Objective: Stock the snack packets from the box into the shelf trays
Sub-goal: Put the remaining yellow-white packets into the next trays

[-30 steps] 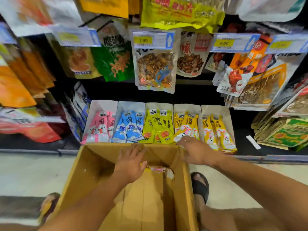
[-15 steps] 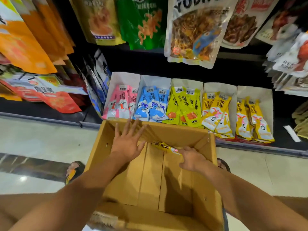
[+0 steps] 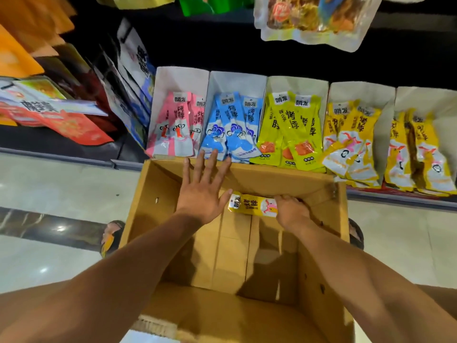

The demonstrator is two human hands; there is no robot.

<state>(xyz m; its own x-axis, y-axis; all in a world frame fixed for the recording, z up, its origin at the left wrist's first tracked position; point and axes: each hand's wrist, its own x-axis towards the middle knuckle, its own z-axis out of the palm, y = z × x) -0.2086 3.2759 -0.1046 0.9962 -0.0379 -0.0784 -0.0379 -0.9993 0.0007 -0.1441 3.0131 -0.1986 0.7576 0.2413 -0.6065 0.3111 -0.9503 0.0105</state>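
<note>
An open cardboard box (image 3: 153, 209) stands on the floor against the bottom shelf. My right hand (image 3: 291, 214) is inside it at the far wall and grips one end of a yellow snack packet (image 3: 249, 204) that lies sideways. My left hand (image 3: 202, 189) is spread flat, its straight fingers against the box's far wall and rim. Behind the box, white shelf trays (image 3: 291, 87) stand in a row and hold pink packets (image 3: 173, 125), blue packets (image 3: 230, 127), lime-yellow packets (image 3: 291, 129) and orange-yellow packets (image 3: 351, 142), (image 3: 415, 152).
Large snack bags hang above the trays (image 3: 311, 18) and lean on the shelf at the left (image 3: 57, 115). The shelf's metal front rail (image 3: 74, 158) meets the tiled floor (image 3: 49, 256). My sandalled feet (image 3: 111, 238) flank the box.
My view has tilted down and closer to the box. My right hand came from the orange-yellow tray into the box and took hold of the yellow packet. My left hand stayed spread on the far wall.
</note>
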